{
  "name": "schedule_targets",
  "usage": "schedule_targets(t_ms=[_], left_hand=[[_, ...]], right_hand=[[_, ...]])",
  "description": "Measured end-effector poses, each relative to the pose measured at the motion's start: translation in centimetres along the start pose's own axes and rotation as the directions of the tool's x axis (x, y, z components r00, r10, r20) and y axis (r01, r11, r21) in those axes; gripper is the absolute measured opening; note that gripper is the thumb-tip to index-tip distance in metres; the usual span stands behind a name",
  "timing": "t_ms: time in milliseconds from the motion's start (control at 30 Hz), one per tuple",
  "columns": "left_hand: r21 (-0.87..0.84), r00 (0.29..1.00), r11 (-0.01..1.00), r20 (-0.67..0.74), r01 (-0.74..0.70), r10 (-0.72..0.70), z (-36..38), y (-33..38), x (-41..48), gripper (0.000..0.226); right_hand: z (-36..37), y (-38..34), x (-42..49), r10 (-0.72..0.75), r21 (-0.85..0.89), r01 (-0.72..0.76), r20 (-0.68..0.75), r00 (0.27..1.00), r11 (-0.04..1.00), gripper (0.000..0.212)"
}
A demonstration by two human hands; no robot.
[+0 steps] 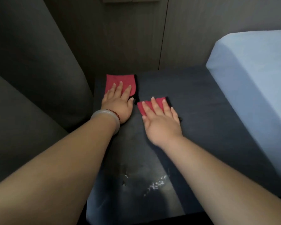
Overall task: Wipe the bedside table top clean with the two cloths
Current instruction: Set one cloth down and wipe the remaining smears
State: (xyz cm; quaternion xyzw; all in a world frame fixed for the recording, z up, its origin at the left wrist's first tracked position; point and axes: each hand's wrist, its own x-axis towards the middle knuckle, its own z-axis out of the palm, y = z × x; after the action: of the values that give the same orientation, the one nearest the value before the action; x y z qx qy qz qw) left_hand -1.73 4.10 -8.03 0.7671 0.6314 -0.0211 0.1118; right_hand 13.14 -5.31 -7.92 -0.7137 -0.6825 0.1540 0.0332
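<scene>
On the table top (201, 111), left hand (118, 103) and right hand (161, 124) press flat atop cloths (120, 80) (159, 101).

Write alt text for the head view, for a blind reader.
The left hand presses the farther red cloth, the right hand the nearer red cloth, flat on the dark table top. Whitish streaks show near the front edge.

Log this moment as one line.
step: wiping | left hand: flat on left cloth, far-left corner | right hand: flat on right cloth, mid-table | table top: shiny smears near front
</scene>
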Motion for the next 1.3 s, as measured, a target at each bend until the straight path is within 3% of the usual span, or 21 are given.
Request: schedule_targets(t_ms=[133,367,467,600,833,1100,1300], left_hand=[[-0.024,0.999,0.998,-0.011,-0.054,0.054,-0.2,-0.6,-0.1,0.058],[-0.061,0.99,0.995,-0.124,-0.082,0.074,0.5,-0.8,-0.4,0.056],[-0.069,0.987,0.993,-0.135,-0.091,0.081,0.5,-0.8,-0.5,0.056],[-0.071,0.985,0.993,-0.15,-0.092,0.081,0.5,-0.7,-0.5,0.055],[-0.09,0.987,0.993,-0.15,-0.078,0.064,0.4,-0.5,-0.5,0.054],[-0.093,0.981,0.992,-0.184,-0.084,0.066,0.7,-0.6,-0.5,0.053],[-0.102,0.983,0.992,-0.17,-0.08,0.061,0.6,-0.4,-0.6,0.053]], right_hand=[[-0.5,-0.2,3.4,0.046,-0.005,-0.046,0.021,0.999,0.999,0.052],[0.3,-0.6,-3.4,0.012,-0.006,-0.012,-0.07,0.998,1.0,0.056],[-0.3,-0.6,2.6,0.066,0.002,-0.067,-0.095,0.993,0.998,0.053],[-2.0,-1.2,11.3,0.131,0.005,-0.131,0.049,0.99,0.991,0.053],[0.3,-1.0,2.2,0.045,0.007,-0.045,-0.095,0.994,0.999,0.053],[-2.9,-2.0,14.9,0.102,0.002,-0.103,0.108,0.989,0.995,0.054],[-0.8,-0.7,5.7,0.028,0.021,-0.027,-0.047,0.998,0.999,0.052]])
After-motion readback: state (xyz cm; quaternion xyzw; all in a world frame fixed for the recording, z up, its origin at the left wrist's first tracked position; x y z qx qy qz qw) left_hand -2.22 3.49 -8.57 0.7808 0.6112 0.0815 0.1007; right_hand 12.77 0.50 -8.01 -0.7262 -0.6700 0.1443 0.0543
